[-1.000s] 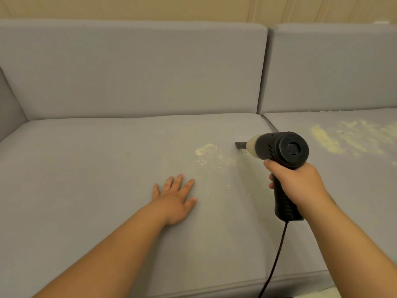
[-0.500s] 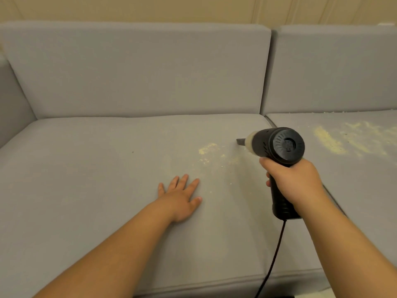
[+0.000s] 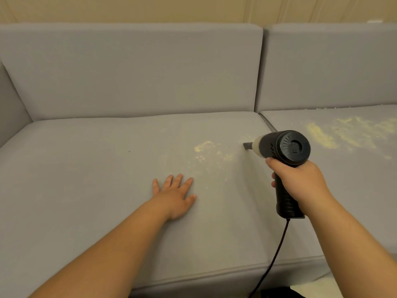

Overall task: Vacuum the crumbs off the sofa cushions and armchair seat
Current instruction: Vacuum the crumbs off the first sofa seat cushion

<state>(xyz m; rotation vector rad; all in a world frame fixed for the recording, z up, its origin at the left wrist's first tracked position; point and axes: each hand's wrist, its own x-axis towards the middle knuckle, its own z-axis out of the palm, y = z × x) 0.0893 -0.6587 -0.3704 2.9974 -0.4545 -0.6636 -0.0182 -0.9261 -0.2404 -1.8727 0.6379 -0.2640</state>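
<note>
- Change: against the earlier frames, the vacuum (image 3: 283, 147) sits in much the same place beside the crumb patch (image 3: 211, 150), and the patch looks no smaller. Judgement: little or no pickup has happened over this interval; the left cushion (image 3: 96, 168) is not yet clean.
- Right hand (image 3: 300, 181): fingers clamped round the vacuum's handle, which hangs down with the cord (image 3: 277, 252) trailing off the front edge of the sofa.
- Left hand (image 3: 174, 194): flat on the left cushion, fingers straight and spread, holding nothing; it lies near the crumbs, towards the viewer.
- Vacuum position: over the right end of the left cushion, close to the seam with the right cushion (image 3: 354, 179).
- Orientation: the barrel's long axis runs roughly level, left to right; the nozzle (image 3: 248, 145) points left at the crumbs, the round rear cap faces the camera. Whether the nozzle touches the fabric cannot be told.
- Remaining: a larger crumb spread (image 3: 343, 132) lies untouched on the right cushion. No armchair is in view.
</note>
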